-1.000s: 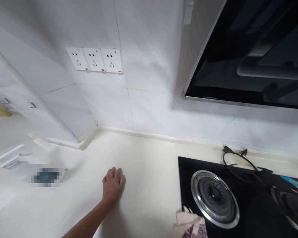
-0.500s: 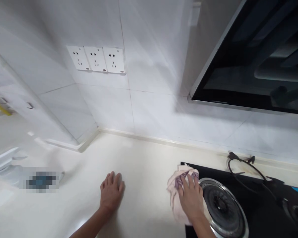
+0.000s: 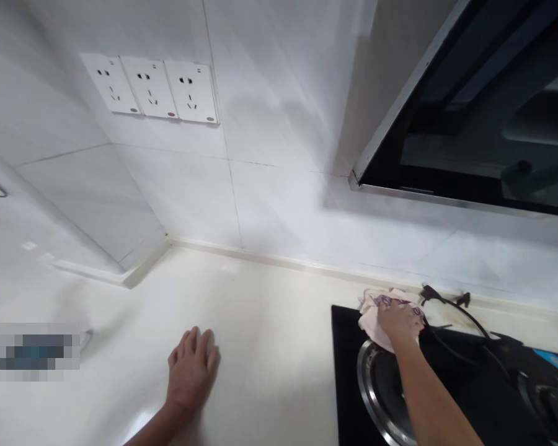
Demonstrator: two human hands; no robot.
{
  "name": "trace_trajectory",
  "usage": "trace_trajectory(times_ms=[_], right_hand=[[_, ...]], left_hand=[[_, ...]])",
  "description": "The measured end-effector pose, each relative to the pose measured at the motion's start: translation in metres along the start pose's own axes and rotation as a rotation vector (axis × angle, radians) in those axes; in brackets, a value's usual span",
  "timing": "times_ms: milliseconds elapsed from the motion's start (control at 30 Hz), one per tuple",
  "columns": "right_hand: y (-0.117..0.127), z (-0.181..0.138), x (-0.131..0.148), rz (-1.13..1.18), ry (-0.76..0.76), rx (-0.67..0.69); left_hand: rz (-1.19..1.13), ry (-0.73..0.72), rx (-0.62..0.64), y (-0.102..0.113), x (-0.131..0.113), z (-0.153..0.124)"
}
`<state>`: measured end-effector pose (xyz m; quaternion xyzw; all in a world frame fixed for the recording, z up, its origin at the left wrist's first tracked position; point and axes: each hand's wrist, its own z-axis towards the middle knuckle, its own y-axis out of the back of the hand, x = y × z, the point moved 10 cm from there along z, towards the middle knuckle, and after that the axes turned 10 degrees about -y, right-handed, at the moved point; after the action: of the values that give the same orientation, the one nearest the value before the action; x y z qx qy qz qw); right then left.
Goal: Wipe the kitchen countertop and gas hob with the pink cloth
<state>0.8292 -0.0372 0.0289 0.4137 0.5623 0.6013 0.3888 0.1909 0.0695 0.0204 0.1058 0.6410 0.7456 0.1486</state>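
My left hand point(image 3: 190, 368) rests palm down on the pale countertop point(image 3: 265, 347), fingers apart and holding nothing. A pink cleaning cloth point(image 3: 374, 325) with purple print is bunched under my right hand point(image 3: 397, 319). That hand presses and holds the cloth at the back left part of the black gas stove point(image 3: 346, 365), by the counter behind it. Folds of cloth cover part of its fingers. Just in front of the cloth is a round burner point(image 3: 369, 384) with a shiny metal ring, partly hidden by my right forearm.
A black cable point(image 3: 469, 319) lies over the stove's back edge, right of the cloth. Above hangs a dark range hood point(image 3: 446, 142). Wall sockets point(image 3: 190, 93) are at upper left. A second burner point(image 3: 553, 402) shows at right, and a blurred-out object point(image 3: 35, 352) at far left.
My right hand has moved the cloth back and to the right, from the stove's left edge to its rear. My left hand stays on the counter; the view has shifted slightly right.
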Motion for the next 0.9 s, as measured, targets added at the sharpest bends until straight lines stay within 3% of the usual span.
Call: trace_trajectory(times_ms=[100,200,367,500,667,833,900], right_hand=[[0.001,-0.006,0.003,0.021,-0.008,-0.056],[0.000,-0.036,0.027,0.064,0.054,-0.125],[0.004,-0.111,0.082,0.149,0.280,-0.192],[0.010,-0.177,0.097,0.177,0.444,-0.203],[0.010,-0.262,0.052,0.177,0.658,-0.246],[0.003,-0.337,-0.033,0.160,0.978,-0.526],[-0.003,-0.355,-0.067,0.169,1.038,-0.606]], left_hand=[[0.014,-0.009,-0.004,-0.001,-0.001,0.000],[0.026,-0.011,-0.004,-0.002,-0.002,0.001],[0.024,0.000,0.010,-0.002,0.000,0.002],[0.013,0.010,0.011,-0.001,0.001,0.003],[-0.004,0.019,0.011,-0.001,0.002,0.004],[0.020,0.008,0.015,0.000,0.002,0.005],[0.029,0.006,0.010,0.000,0.001,0.006]])
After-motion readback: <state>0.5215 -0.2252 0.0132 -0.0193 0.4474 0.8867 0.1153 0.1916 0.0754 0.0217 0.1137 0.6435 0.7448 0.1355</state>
